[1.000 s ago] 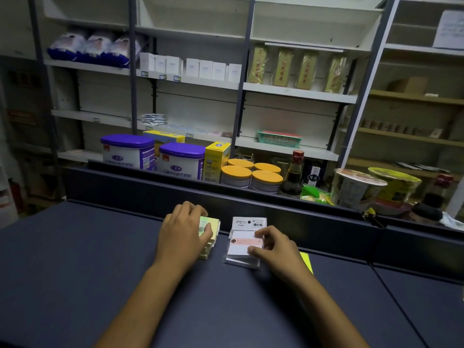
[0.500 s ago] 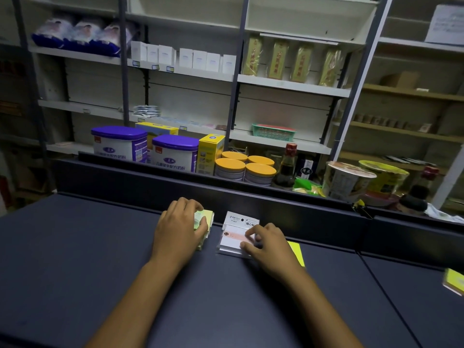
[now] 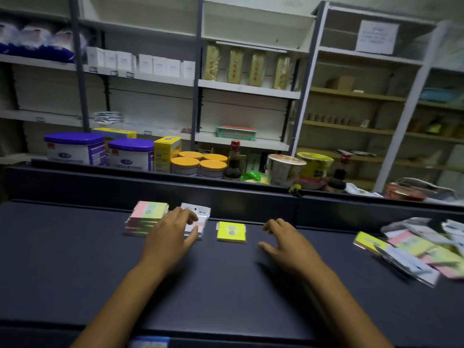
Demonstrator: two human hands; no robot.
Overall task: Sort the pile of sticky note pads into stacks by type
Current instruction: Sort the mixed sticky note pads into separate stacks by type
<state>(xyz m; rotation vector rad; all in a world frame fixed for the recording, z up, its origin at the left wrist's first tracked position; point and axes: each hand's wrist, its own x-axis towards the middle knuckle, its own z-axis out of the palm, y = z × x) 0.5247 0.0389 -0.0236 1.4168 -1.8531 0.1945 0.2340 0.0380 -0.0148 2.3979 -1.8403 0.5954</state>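
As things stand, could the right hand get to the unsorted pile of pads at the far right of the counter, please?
Probably yes. The right hand hovers open and empty over the bare counter, and nothing lies between it and the unsorted pile to its right.

A dark bench point(image 3: 226, 285) with a raised back ledge point(image 3: 251, 197); behind it, white metal shelving point(image 3: 251, 89) on grey uprights; wooden shelves point(image 3: 356, 94) further right; dim, cool light.

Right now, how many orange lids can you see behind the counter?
4 orange lids: back left, back right, front left, front right, clustered between the yellow box and the dark bottle. More might hide behind.
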